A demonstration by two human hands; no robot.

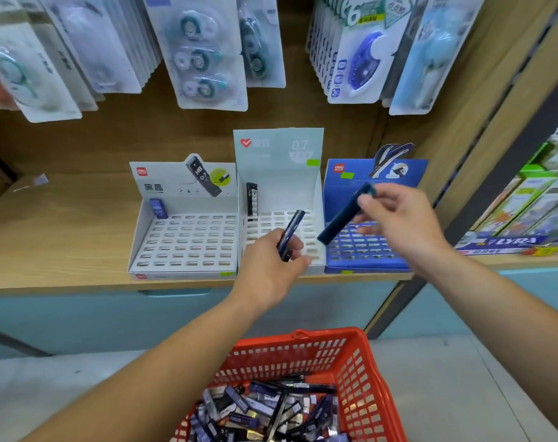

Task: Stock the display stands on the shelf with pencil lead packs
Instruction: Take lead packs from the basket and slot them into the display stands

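red plastic mesh basket (351, 346) nearest, heaped with loose lead packs (258, 406) | left hand (271, 266) curled round a slim dark-blue lead pack (291, 234), over the middle white slotted stand (280, 186) | right hand (402, 224) pinches a second dark-blue pack (344, 215) above the blue slotted stand (360, 250) | left white stand (182, 244) holds one upright blue pack (158, 208) in its back-left corner | stands side by side on the wooden shelf (63, 244)

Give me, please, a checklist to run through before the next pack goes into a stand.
1. Left hand grips left pack: ok.
2. Right hand pinches right pack: ok.
3. Free slots in white stand, middle stand and blue stand: ok.
4. Each held pack matches a stand: cannot tell, labels blurred.
5. Basket holds spare packs: ok.
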